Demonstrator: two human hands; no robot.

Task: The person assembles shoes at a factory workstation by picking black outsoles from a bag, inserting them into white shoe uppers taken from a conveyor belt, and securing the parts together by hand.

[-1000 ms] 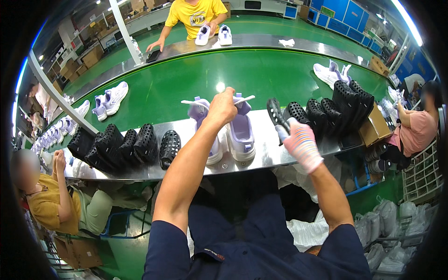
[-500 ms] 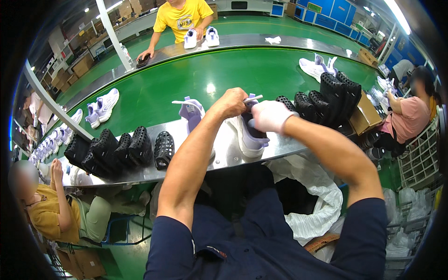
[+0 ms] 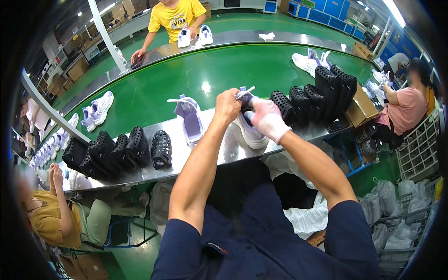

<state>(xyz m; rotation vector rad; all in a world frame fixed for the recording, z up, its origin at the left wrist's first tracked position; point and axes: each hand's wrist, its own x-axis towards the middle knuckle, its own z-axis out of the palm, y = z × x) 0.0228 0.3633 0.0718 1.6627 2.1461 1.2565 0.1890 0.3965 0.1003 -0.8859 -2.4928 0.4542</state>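
Note:
A white and lavender sneaker (image 3: 254,136) stands on the metal ledge in front of me. My left hand (image 3: 227,106) is bare and closed on the sneaker's upper edge, by a pale tongue or strap. My right hand (image 3: 269,120), in a pale pinkish-white glove, is curled at the shoe's opening; its fingertips are partly hidden inside. Left of my hands the matching sneaker (image 3: 192,129) stands upright with its opening spread. A single black perforated form (image 3: 161,149) lies farther left along the ledge.
More black perforated forms (image 3: 100,148) stand at left and others (image 3: 298,103) at right, beside a cardboard box (image 3: 363,110). The green belt (image 3: 186,77) carries sneakers (image 3: 98,111). Co-workers sit at both sides; one in yellow (image 3: 177,21) stands across. A white sack (image 3: 305,219) hangs below.
My right hand has shifted and turned at the shoe's opening, its fingers pointing more upward. My left hand stays at the upper edge. The view has shifted slightly.

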